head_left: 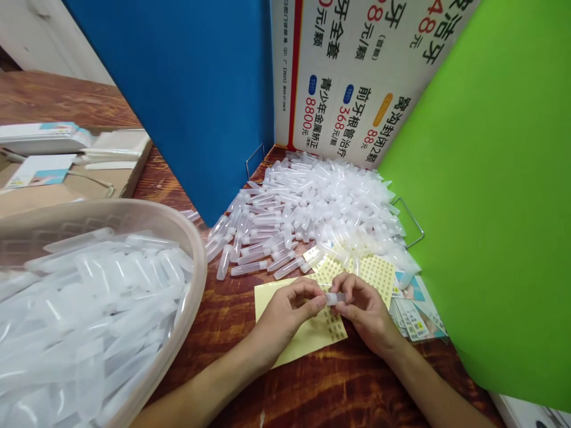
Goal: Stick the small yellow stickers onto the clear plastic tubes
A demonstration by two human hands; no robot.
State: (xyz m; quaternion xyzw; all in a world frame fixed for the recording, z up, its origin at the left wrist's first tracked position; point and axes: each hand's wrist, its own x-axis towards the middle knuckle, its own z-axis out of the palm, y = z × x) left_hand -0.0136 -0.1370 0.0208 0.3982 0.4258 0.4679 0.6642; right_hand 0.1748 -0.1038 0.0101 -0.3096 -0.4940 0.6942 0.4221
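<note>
Between my two hands is a small translucent plastic tube (334, 298), held nearly level. My left hand (288, 312) is closed, pinching its left end between thumb and fingers. The other end is pinched by the thumb and fingertips of my right hand (368, 312). Below them lies a yellow sticker sheet (298, 345) with rows of small dots, partly covered by my left hand. A further dotted yellow sheet (381, 270) lies behind my right hand. Just beyond spreads a big heap of similar tubes (321, 208), some lying on the sheet.
A plastic basket (200, 267) full of larger clear tubes or bags stands at left. Blue (200, 89), white printed and green (482, 208) boards stand around the heap. Printed cards (417, 321) lie at right. A cardboard box (129, 172) holds papers at the back left.
</note>
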